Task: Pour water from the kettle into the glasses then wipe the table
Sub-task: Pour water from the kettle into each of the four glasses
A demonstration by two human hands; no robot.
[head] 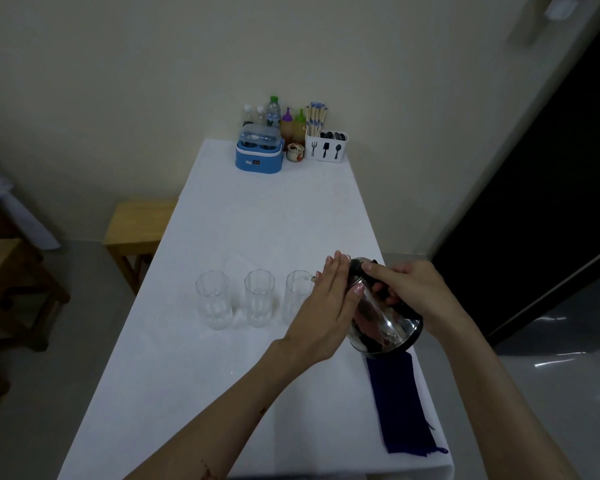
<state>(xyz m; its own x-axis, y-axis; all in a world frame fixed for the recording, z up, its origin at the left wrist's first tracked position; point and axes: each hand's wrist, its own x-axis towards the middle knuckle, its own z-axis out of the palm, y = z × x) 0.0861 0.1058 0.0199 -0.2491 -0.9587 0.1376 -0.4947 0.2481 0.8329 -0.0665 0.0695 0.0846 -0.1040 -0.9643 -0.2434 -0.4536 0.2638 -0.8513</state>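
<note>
A steel kettle (381, 323) with a black handle is tilted leftward above the table, its spout at the rim of the right glass (296, 296). My right hand (409, 289) is shut on the kettle's handle. My left hand (329, 306) lies flat against the kettle's left side, fingers straight, partly hiding the right glass. The middle glass (259, 298) and the left glass (212, 299) stand in a row to the left. I cannot tell how much water any glass holds. A dark blue cloth (399, 403) lies on the table under and behind the kettle.
The table with its white cloth (257, 216) runs away from me to the wall. At its far end stand a blue container (259, 154), several bottles (273, 114), a small ceramic pot (295, 152) and a white cutlery holder (326, 147). A wooden stool (137, 225) stands at the left.
</note>
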